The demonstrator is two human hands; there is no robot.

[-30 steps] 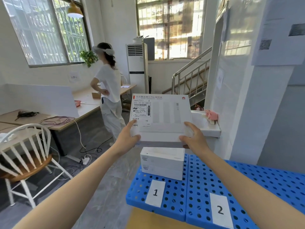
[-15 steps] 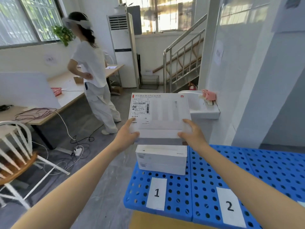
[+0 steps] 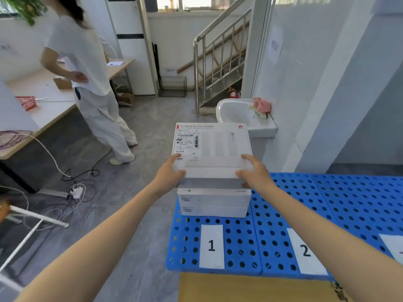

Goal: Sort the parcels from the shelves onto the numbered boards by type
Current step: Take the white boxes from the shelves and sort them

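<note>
Grey floor [image 3: 148,118] runs to a steel-railed stair [image 3: 220,55] near a bright window [image 3: 189,2]. A white sink [image 3: 235,112] hangs on the white wall [image 3: 301,83]. Left, a wooden desk [image 3: 50,105], a tall air conditioner [image 3: 133,53], cables [image 3: 80,190] trailing below; a person [image 3: 87,68] in white stands there.

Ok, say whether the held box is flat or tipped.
Flat, label up: the box, gripped at its near corners by left hand and right hand, above the stack.

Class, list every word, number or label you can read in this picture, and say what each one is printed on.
"1": white card on the left blue board.
"2": second card on the next board.
"BE3 Pro": top of the held white box; the characters beside it are unclear.
Shipping label on that box: too small to read.
Wall sign: blurred.
</note>
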